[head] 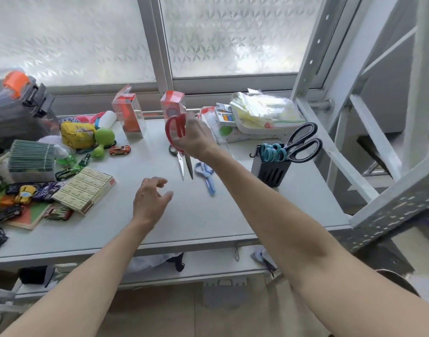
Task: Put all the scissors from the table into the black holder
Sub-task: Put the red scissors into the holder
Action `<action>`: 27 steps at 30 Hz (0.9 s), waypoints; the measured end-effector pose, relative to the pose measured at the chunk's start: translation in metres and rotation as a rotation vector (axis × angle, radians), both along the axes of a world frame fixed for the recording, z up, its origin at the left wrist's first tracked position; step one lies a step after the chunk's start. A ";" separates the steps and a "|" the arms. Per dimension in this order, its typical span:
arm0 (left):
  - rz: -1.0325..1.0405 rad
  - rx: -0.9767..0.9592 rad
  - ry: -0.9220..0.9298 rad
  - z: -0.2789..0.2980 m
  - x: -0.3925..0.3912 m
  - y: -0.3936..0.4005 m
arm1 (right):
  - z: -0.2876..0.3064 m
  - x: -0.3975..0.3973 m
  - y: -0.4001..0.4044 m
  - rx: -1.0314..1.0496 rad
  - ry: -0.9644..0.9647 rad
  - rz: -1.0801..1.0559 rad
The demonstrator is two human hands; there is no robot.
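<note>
Head camera view looks down on a white table (208, 215) set against a frosted window (232, 32). The right hand (196, 139) is raised above the middle of the table and grips a pair of red-handled scissors (178, 142) by the handles, fingers closed around the red loops. Its blades point straight down, slightly parted, with the tips clear of the tabletop. The left hand (150, 200) hovers low over the table, nearer the front edge, fingers loosely spread and holding nothing.

Just right of the hanging blades, a small pair of blue scissors (206, 177) lies flat on the table, handles toward the window. Farther right stands the black holder (271, 171), upright near the table's right edge. 2 pairs are in it with handles up: teal-handled scissors (273, 153) on the left side and black-handled scissors (302, 144) leaning out to the right.

Along the left side of the table sits a clutter of toy cars (119, 150), a yellow pouch (77, 133), a green rattle-shaped toy (102, 139) and a flat cream box (87, 188). 2 clear boxes with orange tops (129, 113) stand near the window, and a white tray of plastic bags (262, 113) sits behind the holder.
</note>
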State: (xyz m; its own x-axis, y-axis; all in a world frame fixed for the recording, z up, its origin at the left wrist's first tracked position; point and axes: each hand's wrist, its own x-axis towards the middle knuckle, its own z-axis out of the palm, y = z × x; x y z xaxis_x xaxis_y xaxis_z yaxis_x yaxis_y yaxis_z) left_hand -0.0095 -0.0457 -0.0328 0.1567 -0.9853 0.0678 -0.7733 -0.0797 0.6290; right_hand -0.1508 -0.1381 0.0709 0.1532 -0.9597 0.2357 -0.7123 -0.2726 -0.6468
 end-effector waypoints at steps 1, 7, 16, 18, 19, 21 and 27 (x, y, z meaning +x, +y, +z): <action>-0.018 -0.006 0.017 0.004 -0.008 -0.002 | 0.011 -0.012 0.005 -0.039 -0.061 -0.013; -0.164 -0.038 0.164 0.032 -0.075 -0.017 | 0.068 -0.091 0.038 -0.137 -0.175 -0.076; -0.352 -0.038 0.227 0.056 -0.164 -0.031 | 0.105 -0.205 0.070 -0.204 -0.158 -0.141; -0.368 -0.006 0.204 0.055 -0.176 -0.034 | 0.105 -0.219 0.076 -0.199 -0.131 -0.145; -0.375 0.009 0.192 0.055 -0.181 -0.036 | 0.104 -0.224 0.078 -0.199 -0.111 -0.147; -0.390 0.039 0.165 0.054 -0.188 -0.040 | 0.102 -0.231 0.081 -0.203 -0.070 -0.148; -0.426 0.063 0.151 0.054 -0.196 -0.045 | 0.085 -0.236 0.079 -0.124 -0.052 -0.125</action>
